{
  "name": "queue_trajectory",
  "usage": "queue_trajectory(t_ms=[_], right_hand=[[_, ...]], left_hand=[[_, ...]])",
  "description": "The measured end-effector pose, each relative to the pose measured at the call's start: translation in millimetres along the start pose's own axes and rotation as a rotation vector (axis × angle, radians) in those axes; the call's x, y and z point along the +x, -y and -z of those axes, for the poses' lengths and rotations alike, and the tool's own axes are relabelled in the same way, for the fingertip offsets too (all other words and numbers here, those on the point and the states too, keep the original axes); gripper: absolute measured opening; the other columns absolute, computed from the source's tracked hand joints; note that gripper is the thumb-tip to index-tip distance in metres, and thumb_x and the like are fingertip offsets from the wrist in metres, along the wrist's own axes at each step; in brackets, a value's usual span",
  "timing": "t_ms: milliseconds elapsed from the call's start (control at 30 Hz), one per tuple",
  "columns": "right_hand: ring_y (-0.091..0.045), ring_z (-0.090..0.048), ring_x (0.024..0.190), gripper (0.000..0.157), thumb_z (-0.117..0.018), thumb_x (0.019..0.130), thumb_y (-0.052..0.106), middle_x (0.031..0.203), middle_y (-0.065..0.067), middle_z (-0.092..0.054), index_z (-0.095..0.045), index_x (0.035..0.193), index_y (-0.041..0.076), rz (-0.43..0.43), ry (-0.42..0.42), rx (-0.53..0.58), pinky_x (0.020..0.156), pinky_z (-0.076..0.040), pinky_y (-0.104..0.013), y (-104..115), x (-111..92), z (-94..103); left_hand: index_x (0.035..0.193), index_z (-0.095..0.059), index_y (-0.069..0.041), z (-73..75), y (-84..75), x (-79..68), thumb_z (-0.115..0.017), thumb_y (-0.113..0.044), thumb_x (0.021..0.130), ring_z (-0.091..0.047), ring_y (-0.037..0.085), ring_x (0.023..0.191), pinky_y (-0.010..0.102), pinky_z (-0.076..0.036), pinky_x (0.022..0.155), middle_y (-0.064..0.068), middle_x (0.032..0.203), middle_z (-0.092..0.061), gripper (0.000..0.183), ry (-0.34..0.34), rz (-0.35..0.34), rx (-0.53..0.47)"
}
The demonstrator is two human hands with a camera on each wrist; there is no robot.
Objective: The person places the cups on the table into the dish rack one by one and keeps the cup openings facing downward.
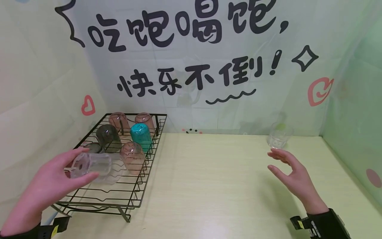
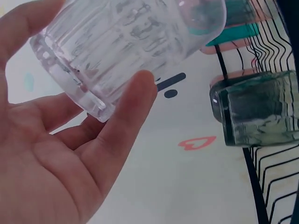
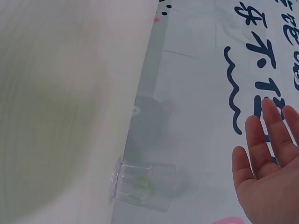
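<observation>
My left hand (image 1: 56, 177) grips a clear ribbed glass (image 1: 96, 164) by its base, tilted on its side above the front of a black wire rack (image 1: 102, 200). In the left wrist view the thumb and fingers curl round the thick base of this glass (image 2: 126, 46). Far to the right, my right hand (image 1: 293, 181) hovers over the table with relaxed fingers and nothing in its grasp. Behind it a second clear glass (image 1: 279, 135) stands upright on the table near the back wall. That glass (image 3: 147, 184) also appears in the right wrist view, apart from the hand (image 3: 271, 177).
Upside down on the rack are a teal glass (image 1: 141, 136), a dark grey glass (image 1: 108, 137), a pink glass (image 1: 132, 157) and several others. The pale wooden table (image 1: 209, 179) spans the middle. Printed sheets (image 1: 191, 93) wall off the back and sides.
</observation>
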State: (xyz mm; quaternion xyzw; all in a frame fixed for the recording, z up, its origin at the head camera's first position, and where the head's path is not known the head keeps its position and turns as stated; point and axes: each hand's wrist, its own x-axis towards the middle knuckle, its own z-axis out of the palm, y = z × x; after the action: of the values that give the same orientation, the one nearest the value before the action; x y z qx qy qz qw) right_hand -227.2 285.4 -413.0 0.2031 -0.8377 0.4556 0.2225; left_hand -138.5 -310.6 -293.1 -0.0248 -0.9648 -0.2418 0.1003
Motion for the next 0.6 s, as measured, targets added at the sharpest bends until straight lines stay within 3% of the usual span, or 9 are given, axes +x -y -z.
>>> queue_trajectory(t_ms=[133, 367, 600], right_hand=[[0.005, -0.052, 0.113, 0.058, -0.075, 0.083, -0.006, 0.122, 0.004, -0.066, -0.057, 0.136, 0.007, -0.01, -0.002, -0.01, 0.094, -0.033, -0.012, -1.4, -0.3, 2.2], [0.006, -0.052, 0.112, 0.055, -0.075, 0.084, -0.002, 0.12, 0.001, -0.067, -0.057, 0.135, 0.008, -0.041, 0.0, -0.034, 0.094, -0.034, -0.012, -5.2, 1.4, 6.2], [0.007, -0.052, 0.11, 0.054, -0.077, 0.082, -0.003, 0.117, 0.004, -0.067, -0.059, 0.132, 0.006, -0.034, -0.022, -0.063, 0.093, -0.034, -0.011, -16.2, 5.0, 11.3]], left_hand=[[0.143, -0.048, -0.002, 0.6, 9.0, -0.6, -0.082, -0.041, 0.081, -0.061, 0.039, 0.096, 0.033, -0.049, 0.063, 0.027, 0.133, -0.052, 0.081, 0.011, 0.011, 0.048], [0.145, -0.043, 0.002, 1.6, 18.3, 0.5, -0.078, -0.047, 0.083, -0.045, 0.051, 0.118, 0.062, -0.044, 0.08, 0.034, 0.138, -0.046, 0.087, 0.089, 0.042, 0.094], [0.145, -0.039, 0.008, 1.6, 24.2, 1.3, -0.078, -0.051, 0.081, -0.041, 0.056, 0.12, 0.068, -0.04, 0.086, 0.038, 0.137, -0.043, 0.095, 0.125, 0.051, 0.15]])
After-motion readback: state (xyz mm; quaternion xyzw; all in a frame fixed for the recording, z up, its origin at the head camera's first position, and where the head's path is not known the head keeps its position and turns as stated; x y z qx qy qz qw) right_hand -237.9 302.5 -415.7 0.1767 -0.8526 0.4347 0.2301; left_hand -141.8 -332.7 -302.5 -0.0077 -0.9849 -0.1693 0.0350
